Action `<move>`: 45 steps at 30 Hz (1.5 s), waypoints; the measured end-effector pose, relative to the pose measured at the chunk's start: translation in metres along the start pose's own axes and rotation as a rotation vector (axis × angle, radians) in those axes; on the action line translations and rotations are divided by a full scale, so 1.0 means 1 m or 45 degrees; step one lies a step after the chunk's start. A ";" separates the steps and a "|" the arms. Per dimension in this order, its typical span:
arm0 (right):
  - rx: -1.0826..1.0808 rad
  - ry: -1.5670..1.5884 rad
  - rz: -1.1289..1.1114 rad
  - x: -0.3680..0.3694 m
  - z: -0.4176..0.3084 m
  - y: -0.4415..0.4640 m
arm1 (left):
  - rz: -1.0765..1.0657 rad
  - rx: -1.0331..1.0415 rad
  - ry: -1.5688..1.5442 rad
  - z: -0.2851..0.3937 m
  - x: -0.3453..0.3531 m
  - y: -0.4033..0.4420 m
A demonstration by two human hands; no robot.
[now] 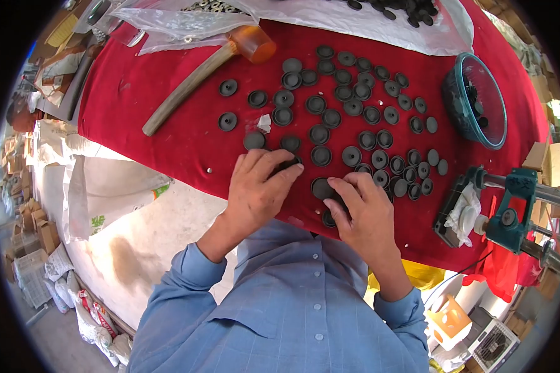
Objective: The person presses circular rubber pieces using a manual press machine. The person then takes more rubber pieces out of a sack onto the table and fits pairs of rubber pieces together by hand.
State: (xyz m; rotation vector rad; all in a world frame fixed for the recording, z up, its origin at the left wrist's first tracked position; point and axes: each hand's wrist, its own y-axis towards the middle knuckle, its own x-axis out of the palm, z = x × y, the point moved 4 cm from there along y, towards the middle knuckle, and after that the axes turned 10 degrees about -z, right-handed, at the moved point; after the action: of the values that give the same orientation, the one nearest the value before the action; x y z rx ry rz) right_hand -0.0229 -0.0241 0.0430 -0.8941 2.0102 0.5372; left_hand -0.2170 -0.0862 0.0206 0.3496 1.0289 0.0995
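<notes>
On a red cloth (pixel 186 158) lie several black round caps (pixel 319 134), some showing a small centre stem. My left hand (pixel 261 180) is at the near edge of the group, thumb and fingers closed round a black disc (pixel 284 165) that they partly cover. To its right, my right hand (pixel 362 208) rests with thumb and fingertips at another black disc (pixel 322 188) near the cloth's front edge. Its fingers are bent, and a dark piece shows partly between thumb and forefinger. One more cap (pixel 329 218) lies just below that thumb.
A mallet (pixel 190 90) with an orange head lies at the upper left. Plastic bags with small rings (pixel 213 7) are behind it. A teal bowl (pixel 498 118) holding black pieces stands right, above a green metal press (pixel 510 214). More black pieces (pixel 410 9) lie on white sheeting.
</notes>
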 end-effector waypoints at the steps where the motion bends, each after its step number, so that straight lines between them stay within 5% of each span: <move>1: 0.012 0.007 0.009 0.003 0.001 -0.002 | 0.003 -0.012 -0.014 -0.003 -0.002 -0.001; 4: 0.029 0.061 0.075 0.001 0.003 -0.005 | 0.168 -0.222 -0.393 -0.014 -0.017 -0.005; 8: 0.073 0.080 0.087 -0.008 0.003 -0.008 | -0.019 -0.253 0.121 -0.033 -0.035 0.010; 15: 0.097 0.103 0.034 -0.006 -0.004 -0.024 | -0.219 -0.348 -0.037 -0.045 -0.043 0.016; 21: 0.114 0.202 0.065 0.014 -0.005 -0.037 | -0.123 -0.448 -0.165 -0.045 -0.045 0.014; 34: 0.052 -0.151 0.085 0.013 -0.016 0.008 | 0.067 -0.454 -0.173 -0.048 -0.040 -0.002; 45: -0.020 0.129 0.118 0.015 -0.009 0.014 | 0.052 -0.356 -0.175 -0.050 -0.044 -0.008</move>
State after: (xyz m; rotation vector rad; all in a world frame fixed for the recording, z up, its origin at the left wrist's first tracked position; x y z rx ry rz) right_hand -0.0443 -0.0271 0.0358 -0.8557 2.1503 0.5694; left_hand -0.2831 -0.0924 0.0308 0.1208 0.8586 0.2499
